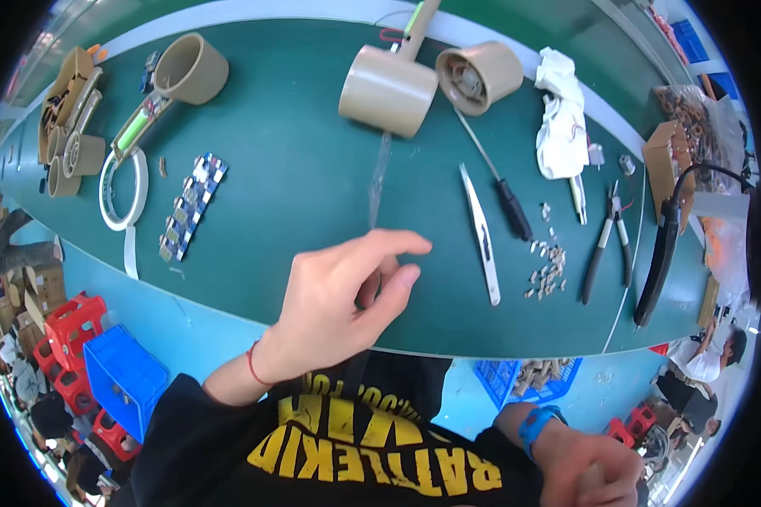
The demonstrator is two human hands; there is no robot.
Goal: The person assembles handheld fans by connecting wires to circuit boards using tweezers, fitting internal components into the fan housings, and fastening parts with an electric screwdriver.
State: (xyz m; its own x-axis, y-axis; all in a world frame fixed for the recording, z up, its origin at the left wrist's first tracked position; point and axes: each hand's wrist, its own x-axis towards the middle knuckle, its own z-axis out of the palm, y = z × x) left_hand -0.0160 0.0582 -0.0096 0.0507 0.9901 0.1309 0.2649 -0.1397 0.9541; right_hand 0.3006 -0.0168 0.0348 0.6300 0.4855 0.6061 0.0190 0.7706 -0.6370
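My left hand (338, 296) hovers over the near edge of the green table, thumb and index finger apart with nothing between them. Beyond its fingertips a clear plastic strip (380, 177) runs toward a tan cylindrical housing with a handle (389, 91). My right hand (592, 469) is low at the right, in front of the table edge, its fingers curled; what they hold, if anything, is hidden. To the right of my left hand lie silver tweezers (482, 241), a black-handled screwdriver (511, 211) and a scatter of small pale parts (551, 269).
A second tan housing (503, 74), a white cloth (560, 135) and pliers (599, 258) lie at the right. Leftward are a strip of circuit boards (193, 207), a tape roll (105, 198) and another tan housing (199, 72). Blue crates (123, 376) stand below.
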